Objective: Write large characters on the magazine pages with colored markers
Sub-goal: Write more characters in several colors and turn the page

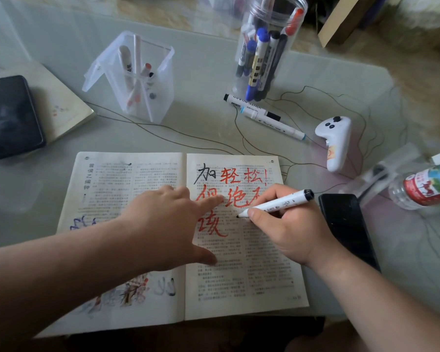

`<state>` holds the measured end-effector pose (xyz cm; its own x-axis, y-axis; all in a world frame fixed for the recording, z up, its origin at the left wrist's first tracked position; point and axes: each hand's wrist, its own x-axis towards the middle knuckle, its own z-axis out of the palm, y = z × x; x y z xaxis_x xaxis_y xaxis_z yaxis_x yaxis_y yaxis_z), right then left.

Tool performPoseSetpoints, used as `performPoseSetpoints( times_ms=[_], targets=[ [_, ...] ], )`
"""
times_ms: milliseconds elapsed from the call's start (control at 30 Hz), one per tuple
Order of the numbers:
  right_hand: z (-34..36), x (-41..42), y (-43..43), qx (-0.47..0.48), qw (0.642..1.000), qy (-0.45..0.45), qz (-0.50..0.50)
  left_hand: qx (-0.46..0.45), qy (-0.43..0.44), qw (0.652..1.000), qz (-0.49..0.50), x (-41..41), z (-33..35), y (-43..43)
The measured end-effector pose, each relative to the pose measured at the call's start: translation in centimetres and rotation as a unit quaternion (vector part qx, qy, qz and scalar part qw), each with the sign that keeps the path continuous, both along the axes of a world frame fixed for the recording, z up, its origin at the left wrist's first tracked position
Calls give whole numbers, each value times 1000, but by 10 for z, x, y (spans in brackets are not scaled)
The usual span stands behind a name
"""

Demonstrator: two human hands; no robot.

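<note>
Magazine (252, 275) lay open at the tabletop's near edge. Left hand (163, 224), fingers straight, pressed the pages flat. Right hand (290, 232) had its fingers clasped round a marker (277, 203), tip at the right page. Risk: the left forefinger, touching the red characters (241, 175), could smear undried ink.

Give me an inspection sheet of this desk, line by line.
Surface: pale glossy table.
Job's things: open magazine, red and black characters on its right page; marker with its tip at that page; round jar of markers; square clear holder with pens.
Clutter: two loose markers, white controller, black phone, bottle on its side, dark flat device on a book.
Grippers: left hand presses the magazine with straight fingers; right hand grips the marker.
Cables: thin wires trail across the table.
Surroundings: cardboard box beyond the far edge.
</note>
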<state>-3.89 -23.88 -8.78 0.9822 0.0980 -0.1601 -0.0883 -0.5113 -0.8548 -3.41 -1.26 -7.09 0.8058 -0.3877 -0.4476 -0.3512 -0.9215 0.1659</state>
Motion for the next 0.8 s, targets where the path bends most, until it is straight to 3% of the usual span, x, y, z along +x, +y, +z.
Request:
performPoseSetpoints(
  times_ms=[800],
  targets=[
    [2,-3,0,8,999,6,31,2,-1,1000,-2,0,0,0]
  ],
)
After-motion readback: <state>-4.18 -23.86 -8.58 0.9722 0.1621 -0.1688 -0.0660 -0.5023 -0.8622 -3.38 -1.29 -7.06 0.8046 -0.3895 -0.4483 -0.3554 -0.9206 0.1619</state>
